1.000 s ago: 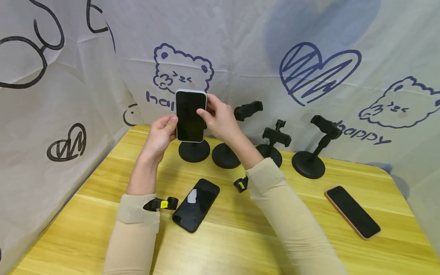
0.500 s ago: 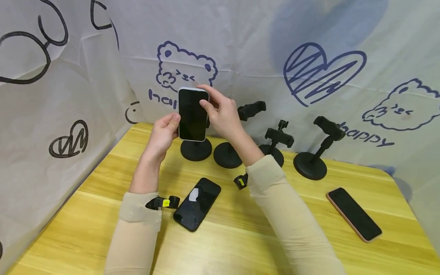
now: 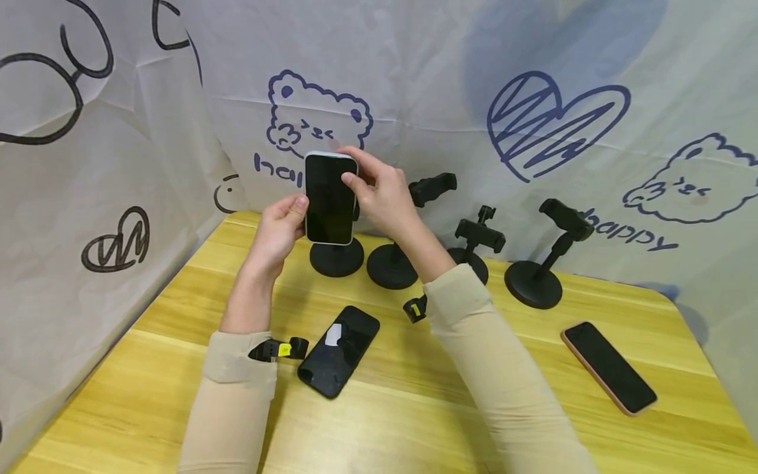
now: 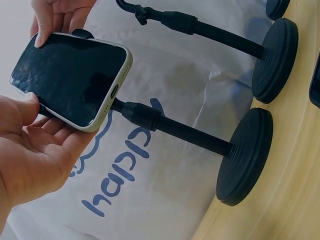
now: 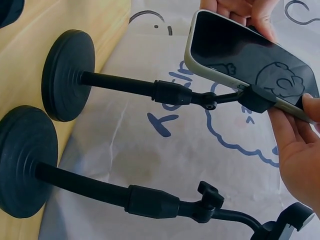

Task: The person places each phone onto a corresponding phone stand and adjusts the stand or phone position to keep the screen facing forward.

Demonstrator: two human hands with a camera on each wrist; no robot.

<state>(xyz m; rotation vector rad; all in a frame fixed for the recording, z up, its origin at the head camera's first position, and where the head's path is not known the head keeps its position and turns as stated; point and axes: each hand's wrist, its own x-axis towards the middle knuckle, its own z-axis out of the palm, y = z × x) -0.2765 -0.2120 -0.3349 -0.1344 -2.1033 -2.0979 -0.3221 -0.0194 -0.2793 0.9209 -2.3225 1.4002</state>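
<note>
A smartphone (image 3: 329, 204) in a pale case stands upright at the leftmost black phone stand (image 3: 336, 260), its dark screen facing me. My left hand (image 3: 278, 227) grips its left edge, thumb on the front and fingers behind. With thumb in front and fingers at the back, my right hand (image 3: 381, 197) pinches the upper right edge. In the right wrist view the stand's clamp (image 5: 257, 98) hugs the phone's side edge. The left wrist view shows the stand's pole (image 4: 185, 132) running up behind the phone; much of the clamp is hidden there.
Several more black phone stands line the back, among them a second stand (image 3: 392, 266), a third (image 3: 481, 236) and the rightmost one (image 3: 534, 284). A black phone (image 3: 339, 352) lies on the wooden table (image 3: 414, 421) between my forearms. Another phone (image 3: 608, 367) in a pink case lies right.
My right hand has shifted up along the phone's right edge, its fingers now reaching the top corner. The left hand keeps its grip, and the phone stays at the stand.
</note>
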